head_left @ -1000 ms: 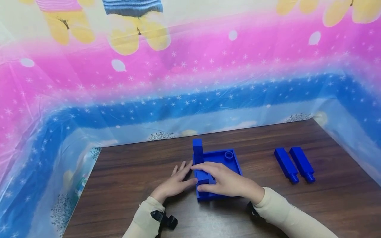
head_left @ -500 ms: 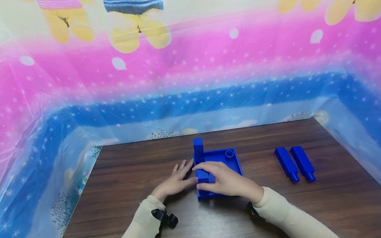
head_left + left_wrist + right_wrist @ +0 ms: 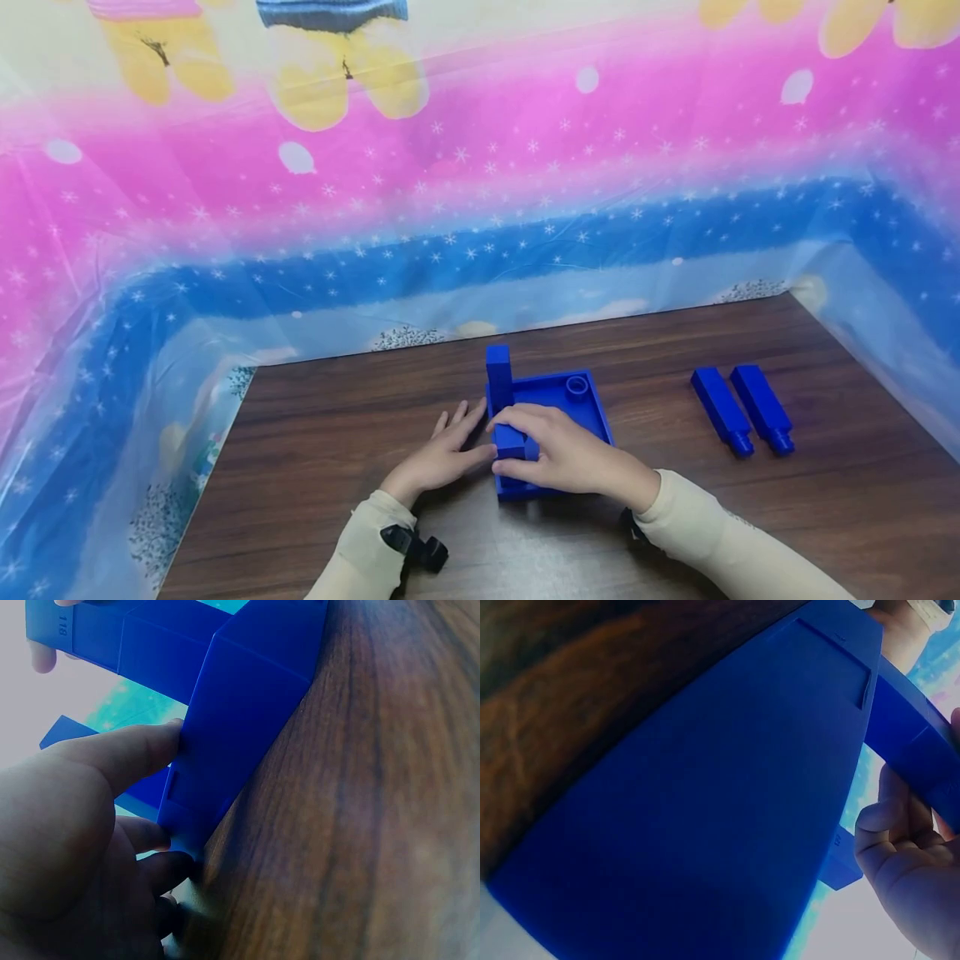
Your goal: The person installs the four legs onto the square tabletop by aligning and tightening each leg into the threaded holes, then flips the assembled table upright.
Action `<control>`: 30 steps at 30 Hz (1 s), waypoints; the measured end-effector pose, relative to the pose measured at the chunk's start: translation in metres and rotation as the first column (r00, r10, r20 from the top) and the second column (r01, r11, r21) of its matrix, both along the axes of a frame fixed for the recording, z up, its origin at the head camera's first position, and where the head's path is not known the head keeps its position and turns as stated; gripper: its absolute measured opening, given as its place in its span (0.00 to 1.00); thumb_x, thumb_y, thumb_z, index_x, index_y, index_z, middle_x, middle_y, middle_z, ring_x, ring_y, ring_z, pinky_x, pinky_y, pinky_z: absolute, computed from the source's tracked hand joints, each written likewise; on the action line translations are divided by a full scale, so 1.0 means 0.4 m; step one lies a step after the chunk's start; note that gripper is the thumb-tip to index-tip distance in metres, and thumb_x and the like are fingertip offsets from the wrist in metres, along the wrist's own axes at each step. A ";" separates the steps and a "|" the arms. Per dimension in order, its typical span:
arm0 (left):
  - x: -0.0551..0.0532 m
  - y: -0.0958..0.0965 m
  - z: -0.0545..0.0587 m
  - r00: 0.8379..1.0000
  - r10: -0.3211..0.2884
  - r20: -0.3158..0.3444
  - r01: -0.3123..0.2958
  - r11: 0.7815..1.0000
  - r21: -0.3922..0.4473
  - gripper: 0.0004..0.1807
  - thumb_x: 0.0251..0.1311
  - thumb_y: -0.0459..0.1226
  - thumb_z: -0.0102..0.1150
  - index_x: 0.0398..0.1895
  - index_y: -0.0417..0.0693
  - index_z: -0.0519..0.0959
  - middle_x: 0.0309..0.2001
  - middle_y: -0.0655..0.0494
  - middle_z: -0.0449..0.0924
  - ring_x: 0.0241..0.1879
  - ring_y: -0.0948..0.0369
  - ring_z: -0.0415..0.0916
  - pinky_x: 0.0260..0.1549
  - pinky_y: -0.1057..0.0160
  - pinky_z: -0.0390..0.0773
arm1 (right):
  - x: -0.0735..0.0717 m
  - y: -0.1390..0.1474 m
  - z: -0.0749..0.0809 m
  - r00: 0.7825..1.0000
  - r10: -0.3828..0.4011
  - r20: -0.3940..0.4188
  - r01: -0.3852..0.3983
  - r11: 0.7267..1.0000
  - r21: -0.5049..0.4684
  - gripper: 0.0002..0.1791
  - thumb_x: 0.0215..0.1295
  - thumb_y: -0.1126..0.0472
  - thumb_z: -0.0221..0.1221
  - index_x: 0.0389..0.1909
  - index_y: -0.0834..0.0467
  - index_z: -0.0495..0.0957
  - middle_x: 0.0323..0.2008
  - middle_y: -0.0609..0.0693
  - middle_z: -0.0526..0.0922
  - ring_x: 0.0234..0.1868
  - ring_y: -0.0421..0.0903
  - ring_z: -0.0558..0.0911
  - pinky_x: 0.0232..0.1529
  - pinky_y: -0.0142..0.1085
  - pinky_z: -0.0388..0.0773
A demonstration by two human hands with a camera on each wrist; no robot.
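Note:
A shallow square blue tray [image 3: 558, 404] with a raised rim lies on the table. One square blue leg [image 3: 498, 375] stands upright in its far left corner. At the near left corner is a second blue leg [image 3: 511, 443], upright, gripped between the thumb and fingers of my right hand [image 3: 573, 454]; the right wrist view shows those curled fingers [image 3: 907, 855] on the leg [image 3: 911, 735]. My left hand [image 3: 438, 462] has its fingers extended, thumb and fingertips touching the tray's left outer wall [image 3: 232, 720]. The held leg's lower end is hidden.
Two loose blue legs with threaded ends, a left one [image 3: 722, 412] and a right one [image 3: 762, 410], lie side by side at the right. A round socket [image 3: 577, 387] shows in the tray's far right corner. A patterned cloth [image 3: 480, 192] hangs behind the table [image 3: 337, 417].
The leg in my right hand shows its faces at a slightly different angle, and the right fingers have shifted a little. My left hand stays against the tray.

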State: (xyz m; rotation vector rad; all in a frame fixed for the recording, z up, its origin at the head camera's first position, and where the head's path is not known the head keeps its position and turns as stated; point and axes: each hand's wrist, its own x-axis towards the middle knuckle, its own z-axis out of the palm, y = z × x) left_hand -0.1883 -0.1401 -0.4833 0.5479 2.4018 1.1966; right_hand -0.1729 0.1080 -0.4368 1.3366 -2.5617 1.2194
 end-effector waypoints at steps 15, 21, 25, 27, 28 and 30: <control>-0.039 -0.013 -0.078 0.999 -0.024 -0.036 0.025 0.999 0.045 0.54 0.69 0.69 0.54 0.87 0.53 0.48 0.86 0.51 0.44 0.84 0.51 0.23 0.77 0.36 0.25 | 0.002 -0.002 0.000 1.000 0.008 0.021 -0.008 1.000 -0.021 0.19 0.70 0.53 0.71 0.57 0.54 0.79 0.47 0.46 0.85 0.42 0.37 0.82 0.40 0.40 0.86; -0.009 0.000 -0.010 0.999 -0.028 -0.036 0.030 0.998 0.051 0.50 0.74 0.61 0.57 0.86 0.44 0.50 0.85 0.41 0.45 0.84 0.42 0.25 0.75 0.31 0.26 | 0.000 0.003 0.006 0.998 0.035 0.059 -0.034 0.999 -0.006 0.21 0.73 0.52 0.69 0.61 0.54 0.78 0.50 0.51 0.86 0.46 0.38 0.83 0.44 0.42 0.86; -0.001 0.004 0.002 1.000 -0.017 -0.027 0.018 0.999 0.031 0.50 0.74 0.62 0.56 0.86 0.45 0.50 0.85 0.42 0.45 0.84 0.42 0.25 0.75 0.30 0.27 | 0.000 0.007 0.013 0.996 0.047 0.080 -0.049 0.999 0.019 0.24 0.74 0.51 0.67 0.65 0.57 0.77 0.56 0.54 0.85 0.52 0.40 0.84 0.50 0.42 0.85; -0.001 0.005 0.001 1.000 -0.009 -0.024 0.009 1.000 0.018 0.50 0.74 0.62 0.55 0.86 0.45 0.50 0.85 0.44 0.45 0.84 0.42 0.25 0.75 0.30 0.28 | 0.000 0.009 0.016 0.996 0.047 0.079 -0.049 0.998 0.032 0.26 0.74 0.50 0.67 0.66 0.58 0.77 0.57 0.54 0.85 0.54 0.41 0.84 0.52 0.42 0.85; -0.001 0.005 0.001 1.000 -0.006 -0.020 0.007 1.000 0.014 0.50 0.74 0.62 0.55 0.86 0.46 0.49 0.85 0.44 0.45 0.84 0.42 0.24 0.76 0.30 0.28 | 0.000 0.010 0.016 0.996 0.046 0.076 -0.049 0.998 0.038 0.26 0.74 0.50 0.67 0.66 0.58 0.77 0.58 0.53 0.85 0.55 0.41 0.84 0.53 0.42 0.84; -0.003 0.006 -0.001 1.000 -0.003 -0.018 0.003 1.000 0.010 0.50 0.75 0.61 0.56 0.86 0.45 0.49 0.85 0.44 0.44 0.84 0.42 0.24 0.75 0.30 0.28 | -0.002 0.011 0.017 0.996 0.048 0.070 -0.051 0.998 0.045 0.27 0.74 0.49 0.67 0.66 0.58 0.77 0.59 0.53 0.84 0.57 0.42 0.83 0.55 0.41 0.84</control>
